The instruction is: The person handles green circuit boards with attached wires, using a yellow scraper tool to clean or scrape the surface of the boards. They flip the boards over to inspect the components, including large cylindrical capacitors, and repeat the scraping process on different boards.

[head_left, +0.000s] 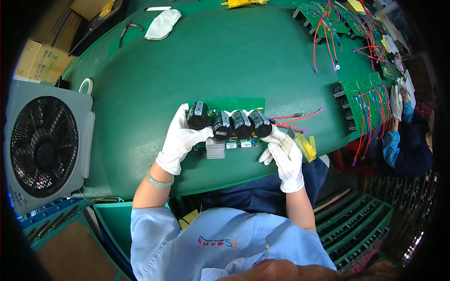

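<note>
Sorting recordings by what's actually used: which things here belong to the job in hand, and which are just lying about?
Seemingly in the job:
board, in the left hand, with the right hand at its right end
capacitors
heatsink
red wires
perhaps the yellow strips

Seemingly just about:
pliers
white cloth
white ring
fan

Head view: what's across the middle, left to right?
Grey box fan with round black grille → left hand in white glove → third-from-left black cylindrical component on the held green circuit board → right hand in white glove → green circuit board with red and blue wires → co-worker's white-gloved hand.
</note>
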Motion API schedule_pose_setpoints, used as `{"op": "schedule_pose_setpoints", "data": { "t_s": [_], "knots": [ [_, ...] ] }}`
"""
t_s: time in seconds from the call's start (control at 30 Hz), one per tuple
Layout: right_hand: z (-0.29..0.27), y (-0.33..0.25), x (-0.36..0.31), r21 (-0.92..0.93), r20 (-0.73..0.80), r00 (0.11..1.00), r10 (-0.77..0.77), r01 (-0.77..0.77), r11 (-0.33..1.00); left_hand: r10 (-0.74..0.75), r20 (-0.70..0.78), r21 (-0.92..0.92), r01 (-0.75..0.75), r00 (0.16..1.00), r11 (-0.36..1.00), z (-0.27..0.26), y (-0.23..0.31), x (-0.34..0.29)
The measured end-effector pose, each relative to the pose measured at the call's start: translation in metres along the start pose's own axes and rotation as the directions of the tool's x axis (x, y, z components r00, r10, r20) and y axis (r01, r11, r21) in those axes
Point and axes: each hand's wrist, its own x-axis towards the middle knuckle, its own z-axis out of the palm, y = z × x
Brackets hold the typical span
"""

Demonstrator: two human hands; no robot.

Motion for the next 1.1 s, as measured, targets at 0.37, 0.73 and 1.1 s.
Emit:
{"op": "schedule_pose_setpoints", "data": {
  "t_s": [0.37,0.73,1.1],
  "knots": [
    [0.000,-0.019,-0.013,-0.172,-0.091,0.996,0.022,-0.038,0.984,-0.002,-0.048,0.054,0.005,0.999,0.999,-0.003,0.002,0.001],
    [-0.014,-0.027,-0.013,-0.770,0.275,0.911,-0.308,0.400,0.497,0.041,-0.035,0.140,-0.036,0.999,0.990,-0.005,0.002,0.001],
    [-0.023,-0.030,0.015,-0.838,0.526,0.754,-0.393,0.540,-0.085,0.060,-0.050,0.145,-0.052,0.997,0.988,-0.006,-0.002,0.000]
  ]
}}
